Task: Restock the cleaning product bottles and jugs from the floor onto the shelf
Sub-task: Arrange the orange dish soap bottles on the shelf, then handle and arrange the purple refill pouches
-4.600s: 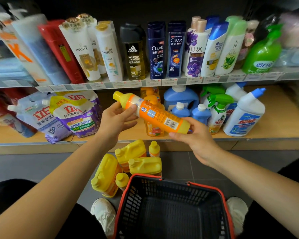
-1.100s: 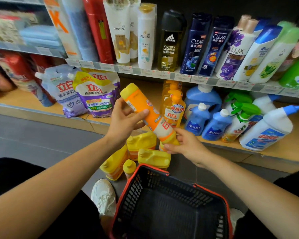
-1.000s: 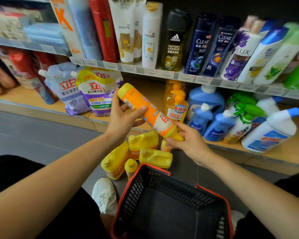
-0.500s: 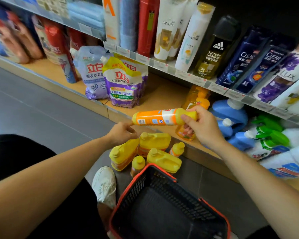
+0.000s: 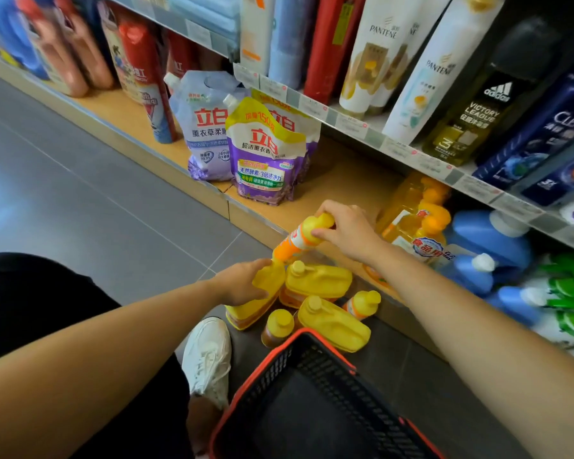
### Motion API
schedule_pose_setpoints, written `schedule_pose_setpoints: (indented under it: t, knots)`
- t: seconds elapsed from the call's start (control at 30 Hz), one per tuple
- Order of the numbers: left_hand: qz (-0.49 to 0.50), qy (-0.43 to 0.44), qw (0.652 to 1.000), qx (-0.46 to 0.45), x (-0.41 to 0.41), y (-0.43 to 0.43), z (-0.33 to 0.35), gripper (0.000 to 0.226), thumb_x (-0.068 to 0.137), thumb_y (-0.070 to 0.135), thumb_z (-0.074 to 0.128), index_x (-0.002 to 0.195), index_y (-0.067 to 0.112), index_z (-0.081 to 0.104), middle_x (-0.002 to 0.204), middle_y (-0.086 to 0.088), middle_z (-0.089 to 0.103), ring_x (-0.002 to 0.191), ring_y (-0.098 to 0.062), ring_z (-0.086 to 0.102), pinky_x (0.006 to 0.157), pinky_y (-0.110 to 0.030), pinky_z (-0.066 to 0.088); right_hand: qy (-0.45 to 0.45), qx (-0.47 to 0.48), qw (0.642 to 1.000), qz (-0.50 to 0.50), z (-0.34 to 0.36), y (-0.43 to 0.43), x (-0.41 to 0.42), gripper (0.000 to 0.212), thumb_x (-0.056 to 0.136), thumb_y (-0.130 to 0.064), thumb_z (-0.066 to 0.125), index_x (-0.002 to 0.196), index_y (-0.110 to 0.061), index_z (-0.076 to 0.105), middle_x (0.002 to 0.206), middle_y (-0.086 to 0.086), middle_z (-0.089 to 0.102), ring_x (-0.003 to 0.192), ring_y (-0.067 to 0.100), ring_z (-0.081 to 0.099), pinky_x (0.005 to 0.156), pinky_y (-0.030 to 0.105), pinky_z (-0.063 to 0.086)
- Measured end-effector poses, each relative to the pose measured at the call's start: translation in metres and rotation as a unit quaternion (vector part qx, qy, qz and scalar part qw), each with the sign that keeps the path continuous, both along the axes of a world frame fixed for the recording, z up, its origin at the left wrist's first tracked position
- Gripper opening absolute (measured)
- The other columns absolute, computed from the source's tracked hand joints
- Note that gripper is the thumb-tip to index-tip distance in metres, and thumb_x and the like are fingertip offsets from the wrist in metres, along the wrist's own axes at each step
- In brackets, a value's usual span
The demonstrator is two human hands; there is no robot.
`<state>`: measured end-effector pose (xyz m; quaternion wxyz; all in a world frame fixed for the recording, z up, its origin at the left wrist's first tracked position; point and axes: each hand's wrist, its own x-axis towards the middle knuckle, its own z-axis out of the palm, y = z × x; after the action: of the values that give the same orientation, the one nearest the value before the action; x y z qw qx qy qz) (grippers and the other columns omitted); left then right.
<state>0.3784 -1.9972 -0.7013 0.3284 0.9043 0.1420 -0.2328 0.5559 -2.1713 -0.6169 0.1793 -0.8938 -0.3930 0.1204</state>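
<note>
A long wooden bottom shelf (image 5: 345, 180) runs diagonally beneath a rail of price tags (image 5: 355, 122), and a grey tiled floor (image 5: 96, 200) lies in front of it. A black mesh plastic shopping basket with a red rim (image 5: 312, 419) sits on the floor nearest the person, beside a white sneaker (image 5: 209, 356). On the shelf stands a purple and yellow soft refill pouch (image 5: 265, 154). Between the basket and the shelf front, three squat yellow plastic jugs are clustered on the floor: a left jug (image 5: 252, 309), a middle jug (image 5: 322, 281) and a near jug (image 5: 337, 324), with two small yellow-capped bottles (image 5: 279, 326) among them. The left hand (image 5: 242, 281) is curled over the top of the left jug, gripping it. The right hand (image 5: 348, 230) pinches the cap end of a slim orange plastic bottle with a yellow cap (image 5: 295, 240), which hangs tilted at the shelf's front edge, base down just above the left jug.
</note>
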Motion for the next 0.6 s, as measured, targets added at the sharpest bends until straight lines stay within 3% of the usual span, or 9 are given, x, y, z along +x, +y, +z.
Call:
schedule_pose_setpoints:
  t: [0.23, 0.37, 0.47, 0.6]
  knots:
    - [-0.015, 0.004, 1.0, 0.009, -0.007, -0.001, 0.0, 0.066, 0.092, 0.036, 0.071, 0.148, 0.032, 0.037, 0.142, -0.007, 0.056, 0.123, -0.025, 0.058, 0.097, -0.038, 0.052, 0.054, -0.035, 0.997, -0.042, -0.075, 0.034, 0.009, 0.029, 0.081, -0.032, 0.076, 0.103, -0.017, 0.063, 0.105, 0.011, 0.067, 0.1, 0.036, 0.058, 0.083, 0.039, 0.049]
    - [-0.035, -0.008, 0.998, 0.05, -0.009, 0.0, -0.001, 0.062, 0.094, 0.035, 0.067, 0.149, 0.035, 0.037, 0.142, -0.003, 0.057, 0.122, -0.024, 0.06, 0.096, -0.04, 0.054, 0.101, 0.006, 0.99, -0.099, -0.108, 0.036, 0.004, 0.028, 0.078, -0.028, 0.08, 0.101, -0.017, 0.068, 0.101, 0.008, 0.072, 0.098, 0.032, 0.063, 0.077, 0.033, 0.045]
    - [-0.045, -0.017, 0.996, 0.077, -0.011, -0.002, -0.002, 0.06, 0.096, 0.035, 0.063, 0.15, 0.037, 0.035, 0.141, -0.002, 0.058, 0.122, -0.025, 0.06, 0.097, -0.042, 0.054, 0.124, 0.033, 0.985, -0.118, -0.116, 0.04, 0.004, 0.033, 0.076, -0.036, 0.081, 0.103, -0.021, 0.069, 0.103, 0.005, 0.073, 0.098, 0.029, 0.064, 0.076, 0.032, 0.047]
    - [-0.03, -0.021, 0.997, 0.067, -0.01, -0.003, -0.001, 0.06, 0.097, 0.039, 0.063, 0.15, 0.037, 0.036, 0.143, -0.001, 0.058, 0.124, -0.024, 0.06, 0.099, -0.041, 0.054, 0.13, 0.014, 0.987, -0.095, -0.1, 0.051, 0.025, 0.056, 0.072, -0.054, 0.081, 0.115, -0.02, 0.069, 0.11, 0.002, 0.068, 0.102, 0.023, 0.063, 0.077, 0.029, 0.045]
